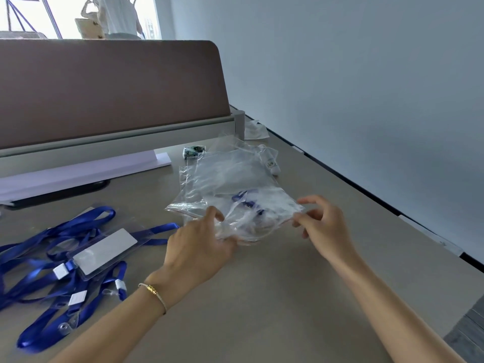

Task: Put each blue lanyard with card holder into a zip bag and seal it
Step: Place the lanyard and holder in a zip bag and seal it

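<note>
Both hands pinch the clear plastic zip bag (243,216) at desk centre, left hand (199,247) and right hand (322,224) on its edges; a blue lanyard is inside, sealing apparently unfinished. Several loose blue ribbon lanyards with clear card holders (65,263) wait at nine o'clock.

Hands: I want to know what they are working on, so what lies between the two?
In the head view, the filled zip bag spans from the left hand to the right hand, each gripping one end, a blue lanyard showing inside.
</note>
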